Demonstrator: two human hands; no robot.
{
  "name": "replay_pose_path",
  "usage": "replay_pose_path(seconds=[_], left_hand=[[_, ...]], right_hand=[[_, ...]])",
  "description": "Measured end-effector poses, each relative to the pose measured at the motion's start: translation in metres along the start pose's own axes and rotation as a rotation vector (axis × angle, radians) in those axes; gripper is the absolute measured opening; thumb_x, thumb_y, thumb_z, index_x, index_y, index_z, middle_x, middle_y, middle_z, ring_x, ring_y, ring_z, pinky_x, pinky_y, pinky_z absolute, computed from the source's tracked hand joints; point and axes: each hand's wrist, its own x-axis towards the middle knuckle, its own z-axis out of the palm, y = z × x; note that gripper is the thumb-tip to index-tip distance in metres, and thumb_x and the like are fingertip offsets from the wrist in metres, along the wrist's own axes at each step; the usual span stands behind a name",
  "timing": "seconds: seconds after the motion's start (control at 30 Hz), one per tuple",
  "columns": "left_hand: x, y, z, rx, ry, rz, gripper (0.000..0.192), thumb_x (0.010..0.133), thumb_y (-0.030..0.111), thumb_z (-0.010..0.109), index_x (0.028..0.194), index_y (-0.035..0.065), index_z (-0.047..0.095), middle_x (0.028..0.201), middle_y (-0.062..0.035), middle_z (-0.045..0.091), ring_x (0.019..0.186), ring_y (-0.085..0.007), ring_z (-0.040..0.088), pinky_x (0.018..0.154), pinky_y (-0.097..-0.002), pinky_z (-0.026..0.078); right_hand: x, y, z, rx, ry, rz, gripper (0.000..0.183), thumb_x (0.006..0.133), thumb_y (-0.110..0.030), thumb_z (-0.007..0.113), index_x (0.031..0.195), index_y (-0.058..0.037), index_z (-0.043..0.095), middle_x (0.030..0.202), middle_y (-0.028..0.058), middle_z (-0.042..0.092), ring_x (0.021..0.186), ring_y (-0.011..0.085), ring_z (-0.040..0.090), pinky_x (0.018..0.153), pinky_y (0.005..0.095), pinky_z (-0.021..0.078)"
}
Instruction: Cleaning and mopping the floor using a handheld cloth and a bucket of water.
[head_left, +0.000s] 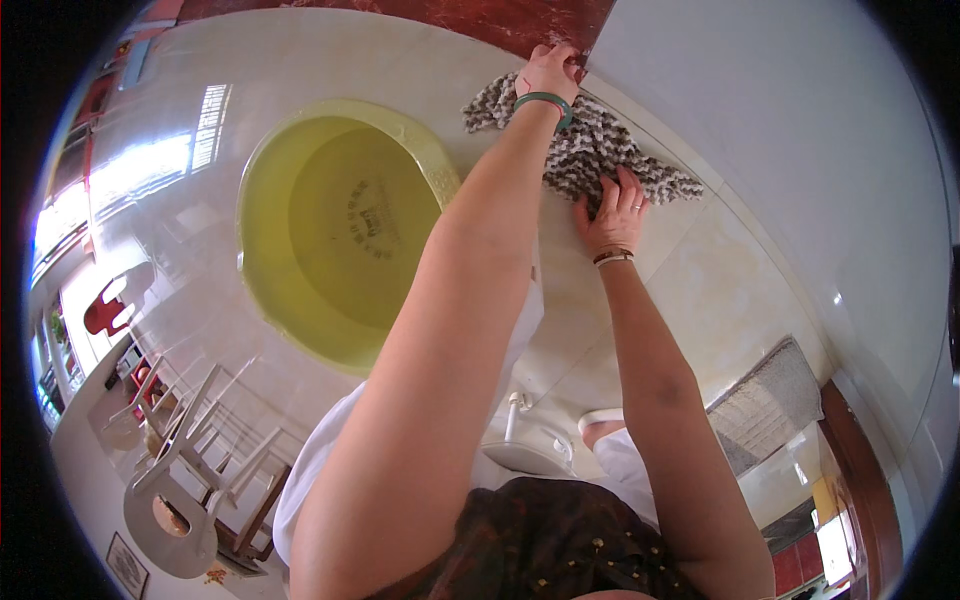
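A brown-and-white chunky textured cloth (592, 142) lies bunched on the tiled floor, along the foot of a pale smooth panel. My left hand (550, 73), with a green bangle at the wrist, is over the cloth's far part. Its curled fingers reach the corner where the red marbled surface meets the panel, and whether they pinch any cloth is hidden. My right hand (619, 216), wearing a ring, rests with fingers spread on the cloth's near edge. Left of my left forearm stands a yellow-green plastic basin (262, 300) holding clear-looking water, with print on its bottom.
The pale panel (772, 127) rises along the right. Red marbled stone (450, 22) borders the tiles at the top. A grey mat (769, 405) lies at lower right. Chairs (180, 480) stand at lower left. My slippered foot (600, 424) is below my right hand.
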Motion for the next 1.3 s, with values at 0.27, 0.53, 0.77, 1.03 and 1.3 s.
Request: replay_pose_path(seconds=[0.27,0.53,0.77,1.03,1.3], left_hand=[[-0.007,-0.004,0.009,-0.029,0.107,0.072,0.014,0.083,0.024,0.063,0.096,0.0211,0.070,0.106,-0.0076,0.059,0.091,-0.0298,0.061,0.077,-0.0405,0.051],[0.004,0.009,0.019,0.369,-0.100,0.070,0.028,0.086,0.013,0.053,0.114,0.0088,0.056,0.117,-0.0123,0.052,0.101,-0.0294,0.061,0.081,-0.0424,0.051],[0.006,0.020,-0.059,0.399,-0.206,0.595,0.025,0.077,0.004,0.054,0.102,0.0022,0.059,0.105,-0.0181,0.058,0.102,-0.0348,0.056,0.083,-0.0444,0.049],[-0.089,-0.059,-0.320,0.657,-0.559,0.526,0.021,0.085,0.003,0.051,0.105,0.0028,0.058,0.097,-0.0191,0.060,0.092,-0.0362,0.059,0.076,-0.0408,0.049],[-0.107,0.097,-0.199,0.545,-0.614,0.503,0.019,0.087,0.021,0.053,0.081,0.0053,0.061,0.082,-0.0163,0.063,0.080,-0.0364,0.062,0.069,-0.0456,0.050]], right_hand=[[-0.001,0.004,0.005,0.010,-0.008,0.019,0.049,0.071,-0.032,0.067,0.112,-0.0091,0.052,0.129,0.0117,0.043,0.124,0.0309,0.040,0.094,0.0516,0.0355],[0.000,0.002,-0.004,0.002,-0.019,0.036,0.049,0.073,-0.030,0.067,0.113,-0.0085,0.051,0.129,0.0121,0.043,0.123,0.0320,0.040,0.094,0.0508,0.0349],[-0.011,0.021,-0.002,0.042,-0.037,0.068,0.052,0.072,-0.034,0.066,0.115,-0.0086,0.051,0.133,0.0121,0.041,0.128,0.0297,0.036,0.096,0.0493,0.0344],[0.000,0.001,-0.005,0.082,-0.040,0.031,0.050,0.074,-0.037,0.065,0.113,-0.0092,0.052,0.131,0.0124,0.044,0.127,0.0291,0.037,0.096,0.0493,0.0343],[0.010,-0.003,-0.010,0.071,-0.009,0.175,0.048,0.081,-0.040,0.060,0.120,-0.0125,0.051,0.132,0.0176,0.042,0.127,0.0329,0.036,0.096,0.0570,0.0317]])
